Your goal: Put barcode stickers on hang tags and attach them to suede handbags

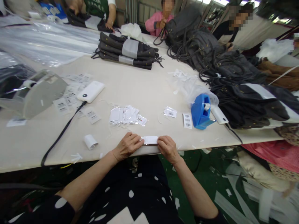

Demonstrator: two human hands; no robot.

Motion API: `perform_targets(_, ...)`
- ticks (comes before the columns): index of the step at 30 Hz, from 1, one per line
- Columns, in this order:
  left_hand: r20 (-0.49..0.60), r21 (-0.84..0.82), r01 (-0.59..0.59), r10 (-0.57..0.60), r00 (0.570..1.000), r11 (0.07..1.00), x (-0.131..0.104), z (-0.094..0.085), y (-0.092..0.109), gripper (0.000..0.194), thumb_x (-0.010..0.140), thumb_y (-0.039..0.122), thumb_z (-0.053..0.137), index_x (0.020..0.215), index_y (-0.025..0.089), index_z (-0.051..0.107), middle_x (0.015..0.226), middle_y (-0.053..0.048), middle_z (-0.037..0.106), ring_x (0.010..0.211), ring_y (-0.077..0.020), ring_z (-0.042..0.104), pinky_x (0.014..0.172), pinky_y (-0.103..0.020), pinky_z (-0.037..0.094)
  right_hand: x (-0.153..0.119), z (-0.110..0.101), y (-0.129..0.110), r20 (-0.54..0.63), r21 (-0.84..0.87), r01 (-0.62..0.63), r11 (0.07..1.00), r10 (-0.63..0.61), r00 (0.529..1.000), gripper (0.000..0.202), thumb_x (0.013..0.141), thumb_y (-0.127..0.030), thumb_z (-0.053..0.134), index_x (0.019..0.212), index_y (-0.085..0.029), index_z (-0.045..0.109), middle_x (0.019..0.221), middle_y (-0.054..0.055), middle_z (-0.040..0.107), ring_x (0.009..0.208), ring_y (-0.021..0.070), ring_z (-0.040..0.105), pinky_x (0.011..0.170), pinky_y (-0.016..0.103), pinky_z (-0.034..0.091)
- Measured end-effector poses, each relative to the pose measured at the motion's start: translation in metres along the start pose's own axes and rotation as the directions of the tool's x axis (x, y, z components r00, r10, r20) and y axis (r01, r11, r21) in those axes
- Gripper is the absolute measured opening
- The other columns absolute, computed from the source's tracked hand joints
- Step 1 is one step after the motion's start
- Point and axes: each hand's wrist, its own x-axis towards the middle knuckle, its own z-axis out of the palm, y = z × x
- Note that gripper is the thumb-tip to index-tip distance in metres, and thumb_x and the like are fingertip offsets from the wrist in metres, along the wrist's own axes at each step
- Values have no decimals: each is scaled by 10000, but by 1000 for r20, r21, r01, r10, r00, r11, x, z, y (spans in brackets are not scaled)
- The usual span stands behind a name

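Observation:
Near the table's front edge, a small white tag (150, 140) is stretched between my two hands. My left hand (129, 145) pinches its left end and my right hand (168, 148) pinches its right end, fingers closed on both sides. Just beyond my left hand lies a loose pile of white tags (123, 115) with strings. A smaller bunch of barcode tags (170, 112) rests beyond my right hand. Further right, a printed barcode label strip (187, 120) lies beside a blue tape dispenser (201, 112).
A white power bank (91, 91) with a black cable sits among barcode stickers at left, near a grey dispenser (44, 93). A curled paper roll (90, 142) is at front left. Folded dark garments (128, 51) and a large garment heap (210, 56) lie further back, with co-workers behind.

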Motion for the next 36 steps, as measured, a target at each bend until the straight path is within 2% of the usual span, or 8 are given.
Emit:
perform_targets(8, 111, -48, -20, 26, 993, 999, -2, 1, -2, 186, 867, 127, 420, 1002, 145, 547, 830, -69, 616, 735, -162, 513, 677, -316, 364, -3, 1, 1, 34, -18, -4, 1000, 5, 999, 181, 826, -91, 421, 840, -183, 576, 878, 70, 595, 832, 174, 510, 729, 310, 433)
perform_targets(13, 129, -145, -45, 64, 990, 988, 0, -1, -1, 231, 864, 101, 375, 1019, 118, 545, 1022, -121, 610, 938, -210, 510, 750, -345, 369, -4, -2, -3, 94, 2, -35, 999, 35, 995, 198, 789, -81, 423, 861, -181, 579, 905, 78, 589, 852, 186, 508, 744, 329, 432)
perform_targets(16, 139, -211, -10, 40, 989, 977, -2, 0, 0, 259, 838, 85, 375, 1024, 120, 551, 1065, -121, 610, 985, -223, 500, 782, -359, 368, -5, -5, 0, 5, 16, -145, 989, 144, 989, 211, 764, -93, 446, 901, -184, 578, 931, 76, 591, 885, 188, 520, 775, 341, 428)
perform_targets(18, 145, -231, 42, -8, 989, 972, -4, 3, 1, 300, 807, 65, 378, 1041, 131, 554, 1085, -116, 610, 1005, -228, 496, 797, -369, 367, -4, -11, 13, -170, -15, -316, 949, 309, 936, 204, 778, -125, 449, 932, -180, 571, 947, 83, 588, 918, 193, 522, 811, 350, 419)
perform_targets(21, 143, -256, 96, -61, 988, 962, -9, 7, 3, 363, 775, 52, 377, 1078, 145, 553, 1120, -109, 602, 1037, -232, 486, 813, -379, 367, 1, -23, 46, -374, -141, -638, 757, 556, 743, 231, 812, -233, 458, 1005, -149, 550, 1000, 123, 572, 985, 237, 501, 844, 391, 393)
perform_targets(26, 140, -286, 151, -114, 984, 946, -11, 7, 5, 389, 771, 67, 386, 1105, 162, 561, 1120, -92, 610, 1036, -221, 492, 839, -375, 365, 11, -33, 96, -400, -353, -863, 361, 776, 488, 486, 787, -416, 522, 1133, -77, 486, 1060, 208, 536, 1019, 331, 475, 824, 433, 350)
perform_targets(29, 145, -298, 161, -122, 982, 941, -11, 5, 5, 384, 769, 76, 393, 1098, 171, 567, 1117, -85, 614, 1033, -217, 496, 848, -369, 367, 11, -28, 108, -424, -349, -883, 315, 787, 448, 483, 797, -432, 506, 1104, -59, 500, 993, 216, 558, 981, 338, 494, 813, 431, 342)
perform_targets(36, 156, -334, 174, -128, 979, 926, -10, 1, 5, 406, 750, 90, 411, 1134, 152, 528, 1142, -92, 596, 1039, -230, 500, 854, -386, 375, -3, -22, 114, -490, -201, -881, 428, 735, 469, 515, 783, -439, 493, 1146, -74, 497, 1014, 202, 577, 943, 307, 519, 798, 440, 363)
